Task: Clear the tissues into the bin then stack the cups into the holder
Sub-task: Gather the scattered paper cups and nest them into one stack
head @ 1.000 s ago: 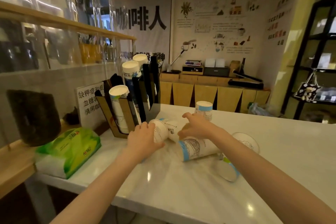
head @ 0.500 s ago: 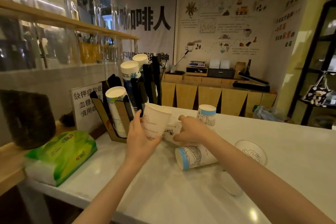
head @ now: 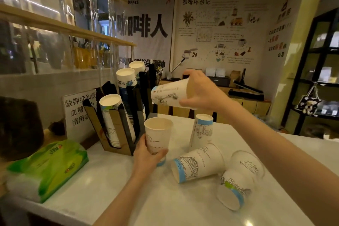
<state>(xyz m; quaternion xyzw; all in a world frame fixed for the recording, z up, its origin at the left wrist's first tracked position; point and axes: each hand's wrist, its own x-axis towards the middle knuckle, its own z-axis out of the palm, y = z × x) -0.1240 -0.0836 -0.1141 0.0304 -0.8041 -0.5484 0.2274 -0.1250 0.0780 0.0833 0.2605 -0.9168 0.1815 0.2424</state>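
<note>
My left hand [head: 146,154] grips a white paper cup [head: 157,134] upright, mouth up, just above the counter in front of the black cup holder [head: 126,115]. My right hand [head: 200,91] holds a second paper cup [head: 169,93] on its side in the air, above and slightly right of the first, its base pointing left toward the holder. The holder carries stacks of upside-down cups [head: 110,112]. On the counter an upside-down cup [head: 202,130] stands, and two cups [head: 198,166] [head: 236,189] lie on their sides.
A green tissue pack [head: 49,167] lies at the counter's left end. A printed sign [head: 78,112] leans behind the holder. The white counter [head: 183,207] runs right. Glass jars fill the shelf at the upper left. A dark shelf unit [head: 322,79] stands at the far right.
My right hand has lifted a cup off the counter and raised it above the cup in my left hand. My left hand has turned its cup upright and lowered it.
</note>
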